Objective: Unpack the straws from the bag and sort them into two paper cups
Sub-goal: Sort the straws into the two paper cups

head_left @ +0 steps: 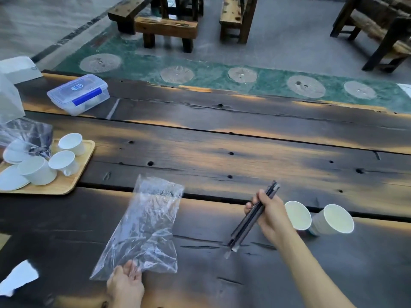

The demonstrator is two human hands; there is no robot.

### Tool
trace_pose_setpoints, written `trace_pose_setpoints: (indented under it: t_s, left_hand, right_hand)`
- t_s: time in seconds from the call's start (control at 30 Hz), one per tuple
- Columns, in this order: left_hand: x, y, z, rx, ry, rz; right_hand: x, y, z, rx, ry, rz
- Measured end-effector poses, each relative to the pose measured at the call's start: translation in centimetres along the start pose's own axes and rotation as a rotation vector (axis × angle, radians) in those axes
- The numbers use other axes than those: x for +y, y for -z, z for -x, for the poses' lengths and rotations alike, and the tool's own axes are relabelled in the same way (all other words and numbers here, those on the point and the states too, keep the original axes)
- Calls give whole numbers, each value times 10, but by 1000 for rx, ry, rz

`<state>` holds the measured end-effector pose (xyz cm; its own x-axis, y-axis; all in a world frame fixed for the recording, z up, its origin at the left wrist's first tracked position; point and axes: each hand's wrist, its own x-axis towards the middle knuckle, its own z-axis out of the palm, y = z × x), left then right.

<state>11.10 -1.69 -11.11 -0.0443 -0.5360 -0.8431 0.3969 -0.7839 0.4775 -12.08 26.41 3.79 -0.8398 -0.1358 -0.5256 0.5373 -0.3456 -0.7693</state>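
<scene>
A small bunch of dark straws (252, 218) sits in the lower middle-right of the frame, tilted, with the low end down near the table and the top end pointing up and to the right. The right hand (270, 213) is wrapped around the bunch near its upper half, fingers closed tight on it. The low ends of the straws stick out below the hand, close to the dark wooden table (222, 152).

Just to the right of that hand stand two white paper cups (320, 217), side by side and near each other. Both look tipped a bit toward the camera, so you can see inside. I cannot see any straws in them.

To the left, in the lower middle of the frame, lies a clear plastic bag (146, 227), crinkly and mostly flat on the table. The left hand (125, 285) pinches its bottom corner, fingers closed on the plastic.

At the left edge of the frame a wooden tray (75, 174) holds white teacups (64, 161) and saucers, with another crumpled clear bag lying partly over them. In the upper left sits a clear plastic box with a blue clip lid (79, 94). A white scrap of paper (19, 277) lies in the lower left corner. Beyond the table, at the top of the frame, are wooden benches (166, 27) on a grey floor.
</scene>
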Motion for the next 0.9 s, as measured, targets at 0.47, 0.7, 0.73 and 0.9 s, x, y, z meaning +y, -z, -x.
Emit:
trace_pose_setpoints:
  t_s: [0.47, 0.7, 0.73, 0.9]
  left_hand:
    - [-37, 54, 30, -84, 114, -1130]
    - [-98, 20, 83, -773, 92, -1795]
    - [-106, 9, 85, -803, 90, -1826]
    - [-138, -43, 87, -717, -286, -1844]
  right_hand:
    - [95, 33, -63, 259, -343, 554]
    - [97, 45, -57, 230, -395, 567]
    - [93, 45, -50, 233, -383, 572]
    - [96, 69, -37, 296, -310, 606]
